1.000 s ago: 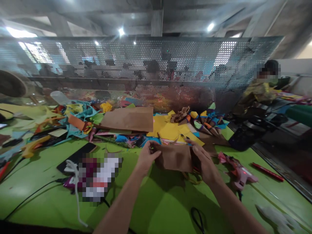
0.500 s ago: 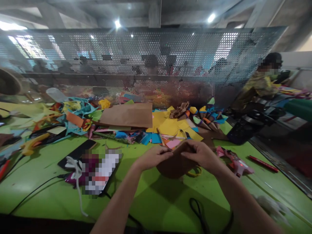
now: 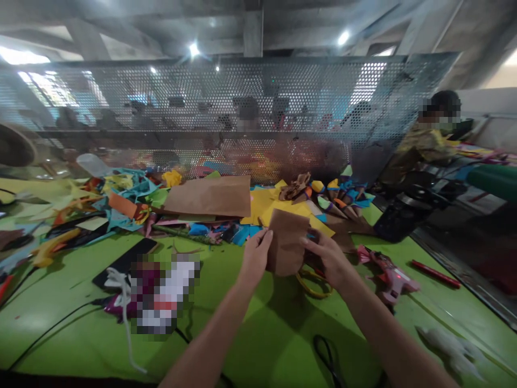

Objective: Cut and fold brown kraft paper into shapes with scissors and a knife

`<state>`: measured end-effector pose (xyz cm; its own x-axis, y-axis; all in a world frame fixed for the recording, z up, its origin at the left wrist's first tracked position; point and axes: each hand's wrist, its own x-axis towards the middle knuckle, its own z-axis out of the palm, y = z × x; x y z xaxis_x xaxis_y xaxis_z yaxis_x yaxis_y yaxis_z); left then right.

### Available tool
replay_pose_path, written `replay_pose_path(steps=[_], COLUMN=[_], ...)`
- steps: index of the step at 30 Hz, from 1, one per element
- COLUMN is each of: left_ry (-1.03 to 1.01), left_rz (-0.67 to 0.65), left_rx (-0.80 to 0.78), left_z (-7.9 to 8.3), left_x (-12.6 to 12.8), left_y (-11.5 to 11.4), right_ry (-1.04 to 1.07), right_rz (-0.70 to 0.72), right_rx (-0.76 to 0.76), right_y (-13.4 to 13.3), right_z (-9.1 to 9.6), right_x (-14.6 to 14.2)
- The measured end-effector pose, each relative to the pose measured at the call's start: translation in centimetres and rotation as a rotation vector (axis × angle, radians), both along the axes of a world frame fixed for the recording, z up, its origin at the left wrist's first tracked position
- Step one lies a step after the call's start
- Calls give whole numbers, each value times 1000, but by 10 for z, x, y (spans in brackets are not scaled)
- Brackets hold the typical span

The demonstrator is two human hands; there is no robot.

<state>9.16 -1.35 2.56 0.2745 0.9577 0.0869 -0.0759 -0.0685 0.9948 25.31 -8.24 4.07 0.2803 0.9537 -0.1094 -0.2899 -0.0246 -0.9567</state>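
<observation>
A folded piece of brown paper [image 3: 287, 240] stands upright above the green table [image 3: 258, 334], held between both hands. My left hand [image 3: 255, 257] pinches its left edge with closed fingers. My right hand [image 3: 328, 256] grips its right side, fingers closed round the paper. Just below the paper lie yellow-handled scissors [image 3: 311, 281] on the table. A pink glue gun [image 3: 385, 275] rests right of my right hand.
A heap of coloured paper scraps and a large brown sheet [image 3: 210, 196] lies along the back of the table. A black phone [image 3: 125, 261] and cables sit at left. A red pen [image 3: 434, 273] lies at right. A seated person [image 3: 428, 145] is beyond the perforated metal screen [image 3: 226, 108].
The brown paper, held wide a second ago and then pressed low and folded, now stands upright and narrower, raised between both hands. My hands came closer together.
</observation>
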Motion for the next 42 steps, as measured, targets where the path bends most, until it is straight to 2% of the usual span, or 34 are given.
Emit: replay_pose_path(steps=[2, 8, 12, 19, 26, 29, 32, 34, 39, 42], left_ry=[-58, -163, -298, -440, -298, -181, -179, -214, -204, -161], left_rz=[-38, -276, -245, -312, -229, -203, -161, -168, -171, -157], left_rx=[-45, -227, -295, -433, -387, -270, -170, -174, -283, -327], left_z=[-5, -15, -20, -24, -16, -13, -12, -12, -14, -15], left_x=[2, -4, -6, -7, -7, -10, -12, -12, -13, -13], left_y=[-2, 3, 6, 3, 2, 3, 4, 4, 3, 4], right_ry=[1, 24, 31, -31, -127, -243, -319, -299, -241, -169], right_rz=[11, 2, -42, 21, 8, -12, 28, 49, -41, 10], right_rx=[-8, 29, 27, 14, 44, 38, 21, 19, 32, 30], right_y=[-1, 0, 0, -5, -4, -4, -6, -8, -10, -8], right_z=[-3, -16, -14, -2, -7, -7, -7, -6, 0, 0], right_x=[0, 6, 4, -3, 0, 2, 2, 1, -1, 1])
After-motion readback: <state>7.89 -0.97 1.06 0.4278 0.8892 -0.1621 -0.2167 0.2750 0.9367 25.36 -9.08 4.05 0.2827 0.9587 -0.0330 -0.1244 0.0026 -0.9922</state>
